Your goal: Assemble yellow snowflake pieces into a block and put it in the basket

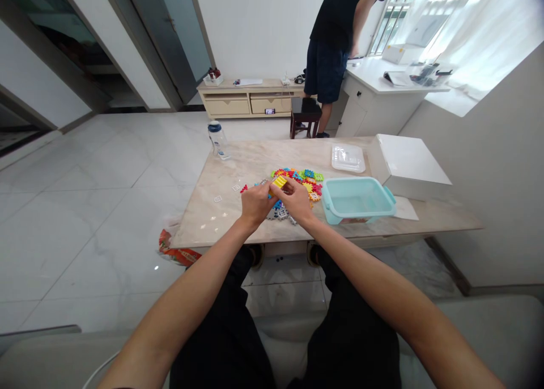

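Left hand [256, 205] + right hand [298, 200]: fingers pinching yellow block [279, 182] between them, left of teal bin [330, 210]. Colorful pieces [309, 174] also left of bin (clear container [348, 158] just beyond it).

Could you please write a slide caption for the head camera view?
Left hand and right hand hold a yellow piece near colourful gear-shaped pieces and a turquoise tub on the table.

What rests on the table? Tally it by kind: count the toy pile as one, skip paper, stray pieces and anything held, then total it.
Pile of gear-shaped toy pieces: 1
Water bottle: 1
Teal plastic bin: 1
Clear plastic lid or tray: 1
White box: 1
Total: 5
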{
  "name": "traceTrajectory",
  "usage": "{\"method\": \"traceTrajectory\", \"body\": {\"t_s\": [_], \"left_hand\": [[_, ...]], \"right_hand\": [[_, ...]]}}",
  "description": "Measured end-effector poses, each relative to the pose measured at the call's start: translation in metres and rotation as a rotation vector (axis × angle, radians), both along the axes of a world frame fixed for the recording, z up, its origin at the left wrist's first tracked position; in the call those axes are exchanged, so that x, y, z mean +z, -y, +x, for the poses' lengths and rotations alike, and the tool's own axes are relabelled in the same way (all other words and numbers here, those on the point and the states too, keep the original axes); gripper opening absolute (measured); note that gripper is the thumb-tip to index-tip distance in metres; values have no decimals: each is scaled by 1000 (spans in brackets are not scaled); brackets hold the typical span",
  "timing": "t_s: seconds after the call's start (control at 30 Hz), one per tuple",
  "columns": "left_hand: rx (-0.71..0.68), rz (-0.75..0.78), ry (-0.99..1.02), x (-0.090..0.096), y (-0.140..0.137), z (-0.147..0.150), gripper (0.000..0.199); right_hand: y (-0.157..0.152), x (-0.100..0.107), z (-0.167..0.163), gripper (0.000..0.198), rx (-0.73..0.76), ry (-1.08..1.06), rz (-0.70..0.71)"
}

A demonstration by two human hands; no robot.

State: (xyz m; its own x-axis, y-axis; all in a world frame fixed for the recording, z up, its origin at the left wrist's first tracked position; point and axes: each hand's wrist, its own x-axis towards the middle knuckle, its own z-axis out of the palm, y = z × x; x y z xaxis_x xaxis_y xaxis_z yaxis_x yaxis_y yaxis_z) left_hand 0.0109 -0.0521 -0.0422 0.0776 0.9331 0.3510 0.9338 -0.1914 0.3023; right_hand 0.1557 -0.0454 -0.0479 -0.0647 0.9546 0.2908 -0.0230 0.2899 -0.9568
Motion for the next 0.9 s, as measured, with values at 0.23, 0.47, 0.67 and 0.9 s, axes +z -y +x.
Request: {"method": "traceTrajectory", "body": {"t_s": [0.23, 0.47, 0.67, 0.9], "left_hand": [[29, 1, 63, 6, -1, 0, 35], [47, -106, 246, 12, -8, -2, 46], [35, -158, 328, 14, -4, 2, 43], [78, -144, 269, 17, 3, 5, 41]], "right_hand": [[-7, -1, 15, 56, 38, 295, 116], [-9, 10, 48, 86, 168, 782, 439], [-13, 0, 32, 74, 126, 853, 475], [-13, -1, 23, 62, 47, 894, 448]]}}
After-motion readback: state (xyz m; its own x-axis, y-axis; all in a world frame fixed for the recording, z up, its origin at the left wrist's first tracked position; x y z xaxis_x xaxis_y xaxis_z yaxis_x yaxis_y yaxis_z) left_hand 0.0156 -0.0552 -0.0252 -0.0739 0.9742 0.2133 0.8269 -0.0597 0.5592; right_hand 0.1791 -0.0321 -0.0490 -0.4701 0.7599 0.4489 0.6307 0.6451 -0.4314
